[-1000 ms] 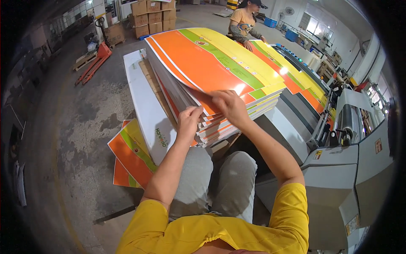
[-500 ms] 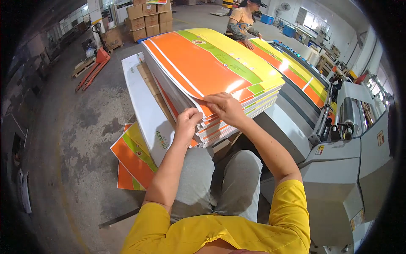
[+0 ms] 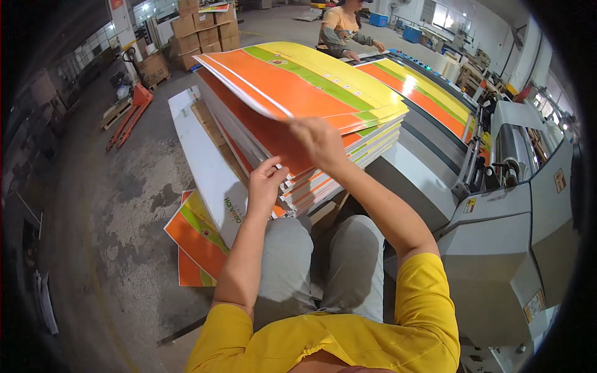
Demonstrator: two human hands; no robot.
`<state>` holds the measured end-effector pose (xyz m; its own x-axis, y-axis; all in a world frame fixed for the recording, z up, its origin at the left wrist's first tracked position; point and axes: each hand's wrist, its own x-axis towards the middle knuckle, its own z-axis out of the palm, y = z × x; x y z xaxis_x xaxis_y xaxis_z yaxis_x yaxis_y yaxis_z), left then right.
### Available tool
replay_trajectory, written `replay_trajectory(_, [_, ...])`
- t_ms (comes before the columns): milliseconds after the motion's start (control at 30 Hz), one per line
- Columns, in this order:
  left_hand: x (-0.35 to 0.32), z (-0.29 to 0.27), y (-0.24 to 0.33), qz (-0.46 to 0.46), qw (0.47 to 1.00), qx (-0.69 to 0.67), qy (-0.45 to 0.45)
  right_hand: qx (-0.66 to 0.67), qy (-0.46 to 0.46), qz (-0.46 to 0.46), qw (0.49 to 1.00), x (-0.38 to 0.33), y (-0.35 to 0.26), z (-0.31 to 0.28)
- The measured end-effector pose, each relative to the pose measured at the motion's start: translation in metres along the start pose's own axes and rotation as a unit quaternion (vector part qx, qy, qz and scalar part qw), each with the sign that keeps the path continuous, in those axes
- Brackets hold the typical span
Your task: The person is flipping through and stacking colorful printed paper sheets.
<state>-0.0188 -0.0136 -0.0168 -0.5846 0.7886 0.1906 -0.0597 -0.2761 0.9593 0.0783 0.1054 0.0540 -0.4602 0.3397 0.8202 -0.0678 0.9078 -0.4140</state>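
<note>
Right hand (image 3: 316, 142) closed on near edge of orange, green and yellow top sheet (image 3: 267, 81), lifting that edge off stack (image 3: 370, 148). Left hand (image 3: 264, 181) half-curled by stack's near-left corner; can't tell if it grips anything. Top sheet looks light, bendy, glossy-slick, likely easily creased; best pinched near corner. Its small print unreadable; greenish lettering (image 3: 234, 210) on white board (image 3: 200, 148) beside stack.

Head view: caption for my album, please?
Right hand holds up the top corner of a printed-sheet stack, left hand close by.
</note>
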Motion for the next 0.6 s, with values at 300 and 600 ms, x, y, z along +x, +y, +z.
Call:
replay_trajectory(300, [0.000, 0.002, -0.001, -0.001, 0.984, -0.175, 0.044, -0.137, -0.146, -0.104, 0.974, -0.036, 0.009, 0.003])
replay_trajectory(600, [0.002, -0.009, -0.001, -0.039, 0.969, -0.242, 0.029, -0.231, -0.190, -0.008, 0.954, -0.034, -0.006, 0.006])
